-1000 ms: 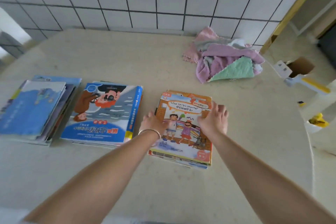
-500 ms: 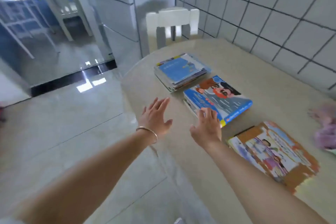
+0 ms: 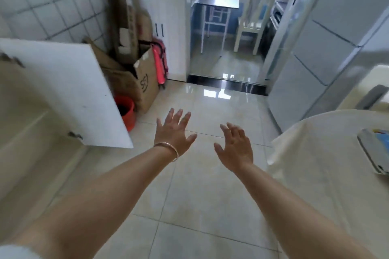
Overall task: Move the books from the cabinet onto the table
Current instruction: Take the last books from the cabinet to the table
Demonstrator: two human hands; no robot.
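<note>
Right of the right hand (image 3: pixel 234 147), books (image 3: pixel 375 149) lie well apart.

The scene is viewed from one head-worn camera, aimed forward and down across the tiled floor (image 3: pixel 189 206); a table (image 3: pixel 315 174) is caught at the right edge.

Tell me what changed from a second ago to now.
Both hands let go of the orange picture book they were pressing on the table and lifted off. The view swung left, away from the table toward the open cabinet door. The left hand and right hand now hover empty above the floor, fingers spread. Only one blue book shows at the table's edge; the bangle remains on the left wrist.
</note>
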